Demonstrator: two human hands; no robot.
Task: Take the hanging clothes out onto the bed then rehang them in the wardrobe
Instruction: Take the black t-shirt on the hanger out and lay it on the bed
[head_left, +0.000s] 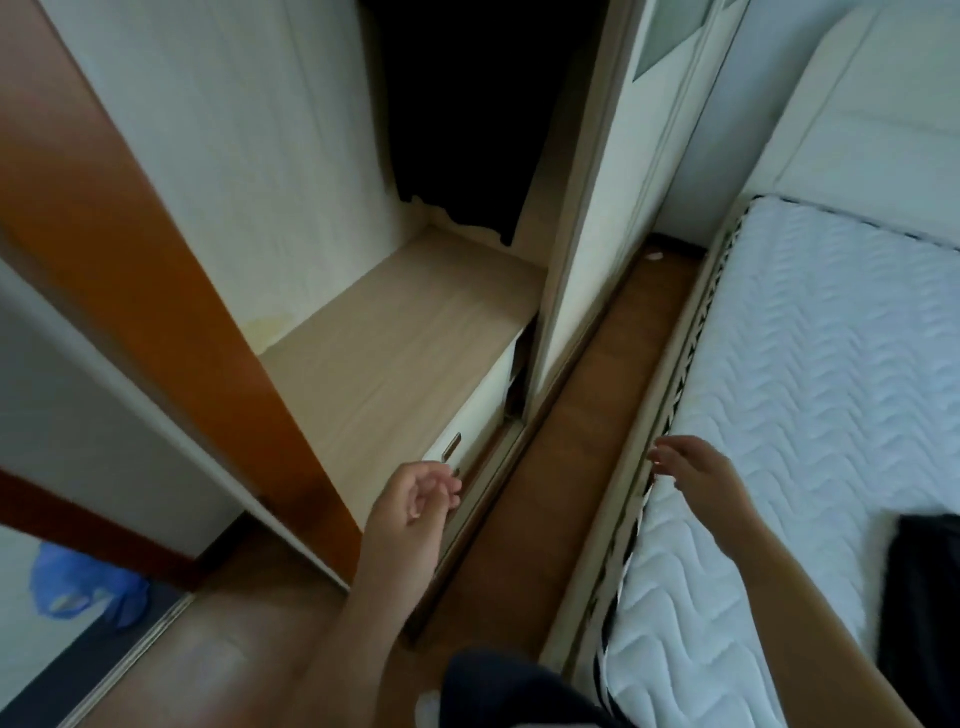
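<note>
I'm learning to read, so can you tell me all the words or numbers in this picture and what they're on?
No words, numbers or signs can be read here.
The wardrobe, the mattress and the dark clothes show none.
The blue bag is too blurred to tell.

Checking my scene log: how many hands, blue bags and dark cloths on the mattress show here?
Hands: 2, left hand and right hand
Blue bag: 1
Dark cloth on the mattress: 1
Total: 4
</note>
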